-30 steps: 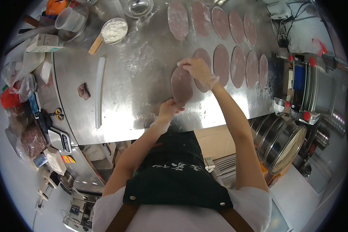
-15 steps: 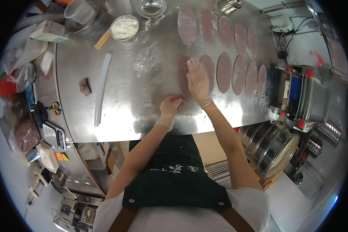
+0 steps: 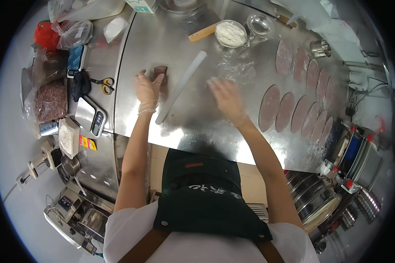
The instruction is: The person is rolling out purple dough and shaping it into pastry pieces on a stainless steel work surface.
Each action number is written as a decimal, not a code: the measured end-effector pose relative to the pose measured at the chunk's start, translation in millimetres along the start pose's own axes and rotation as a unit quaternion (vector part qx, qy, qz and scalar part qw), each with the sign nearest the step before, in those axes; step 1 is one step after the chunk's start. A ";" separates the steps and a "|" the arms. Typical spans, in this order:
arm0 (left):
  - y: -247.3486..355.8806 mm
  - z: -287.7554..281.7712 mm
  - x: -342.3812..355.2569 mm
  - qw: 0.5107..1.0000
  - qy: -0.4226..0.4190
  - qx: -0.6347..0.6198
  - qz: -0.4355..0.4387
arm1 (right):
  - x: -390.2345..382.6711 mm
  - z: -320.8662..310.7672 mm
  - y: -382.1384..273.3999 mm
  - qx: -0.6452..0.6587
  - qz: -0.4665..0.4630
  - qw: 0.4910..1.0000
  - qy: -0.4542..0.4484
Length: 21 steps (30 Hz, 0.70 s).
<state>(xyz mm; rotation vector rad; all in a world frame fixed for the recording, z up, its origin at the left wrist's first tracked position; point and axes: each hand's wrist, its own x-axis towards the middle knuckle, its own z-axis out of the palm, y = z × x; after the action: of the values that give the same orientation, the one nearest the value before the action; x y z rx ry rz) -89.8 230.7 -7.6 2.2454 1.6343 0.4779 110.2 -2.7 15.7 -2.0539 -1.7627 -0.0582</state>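
Observation:
My left hand (image 3: 148,91), in a thin clear glove, is open with thumb and fingers apart. Its thumb tip comes up against a small lump of purplish dough (image 3: 160,70); whether they touch I cannot tell. Right of that hand, a white rolling pin (image 3: 181,87) lies slanted on the steel table (image 3: 193,129). Over the table's middle my right hand (image 3: 227,100) is open, empty and slightly blurred, its fingers stretched forward. Beyond it at the right lie two rows of flat, oval purplish dough sheets (image 3: 269,108), several in each, some dusted with flour.
Behind the rolling pin are a bowl of flour (image 3: 231,33), a wooden-handled scraper (image 3: 205,32) and a clear bowl (image 3: 260,25). A metal cutter ring (image 3: 321,48) stands far right. On the left are scissors (image 3: 103,84), a scale (image 3: 91,116) and bagged goods (image 3: 51,101).
My view has swung left. Both hands have left the oval dough sheet at the near end of the front row. The left one has gone to the dough lump, the right one to mid-table.

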 end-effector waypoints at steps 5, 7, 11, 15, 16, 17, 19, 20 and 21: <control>24.6 12.7 17.1 0.990 -0.126 0.024 0.064 | 84.7 60.7 -44.2 -0.058 -0.129 0.990 -0.008; 17.5 10.7 24.9 0.984 -0.148 -0.006 0.098 | 84.6 71.4 -53.4 -0.066 -0.131 0.988 -0.040; 11.3 -2.1 28.3 0.973 -0.186 -0.091 0.103 | 38.7 56.7 -76.1 -0.043 -0.114 0.982 -0.142; 24.7 -16.0 -4.9 0.943 -0.221 -0.222 0.113 | -54.6 -7.1 -106.3 0.036 0.138 0.989 -0.049; 32.7 -16.3 -15.7 0.922 -0.244 -0.273 0.128 | -87.9 -14.3 -107.8 0.031 0.221 0.974 -0.035; 40.0 -16.9 -25.2 0.918 -0.250 -0.276 0.134 | -124.3 -16.9 -108.1 0.026 0.304 0.952 -0.020; 54.2 -19.1 -43.8 0.892 -0.326 -0.310 0.039 | -194.1 -17.4 -106.5 -0.020 0.442 0.894 0.071; 59.5 -22.9 -52.1 0.891 -0.330 -0.309 0.043 | -198.1 -23.5 -109.7 -0.024 0.526 0.848 0.061; 65.2 -28.4 -59.4 0.891 -0.349 -0.284 0.057 | -200.8 -30.5 -112.2 -0.025 0.604 0.795 0.050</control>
<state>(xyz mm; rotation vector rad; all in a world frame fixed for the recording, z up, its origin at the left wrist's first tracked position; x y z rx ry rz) -64.4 156.7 42.1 1.7605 0.8530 0.1104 -27.4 -189.5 15.0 -2.7370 -0.1320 0.1692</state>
